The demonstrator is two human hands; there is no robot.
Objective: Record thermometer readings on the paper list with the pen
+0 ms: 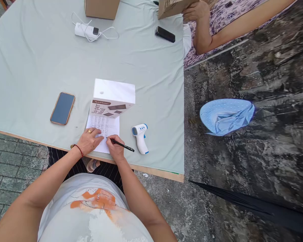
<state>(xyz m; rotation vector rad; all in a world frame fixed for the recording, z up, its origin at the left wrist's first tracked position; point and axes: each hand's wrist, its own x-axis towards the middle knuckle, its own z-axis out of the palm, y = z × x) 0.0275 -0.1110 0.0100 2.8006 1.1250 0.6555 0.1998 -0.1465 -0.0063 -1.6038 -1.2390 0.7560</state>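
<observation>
My right hand (116,148) grips a black pen (122,145), its tip on a white sheet (112,126) covered in rows of small print. Flat on the left part of the same sheet rests my left hand (89,141), fingers stretched out, a ring on one of them. A white box (113,97) marked "Super Meal" stands at the sheet's far end and hides part of it. To the right of my right hand lies a white and blue infrared thermometer (140,137). A smartphone (62,108) in a brown case lies left of the box.
Toward the back of the cloth-covered table (161,134) lie a white device with a cable (87,32) and a black case (165,34). A cardboard box (102,8) stands beyond. Another person's hand (197,11) touches a second carton (173,7). A blue cap (226,116) is right of the table.
</observation>
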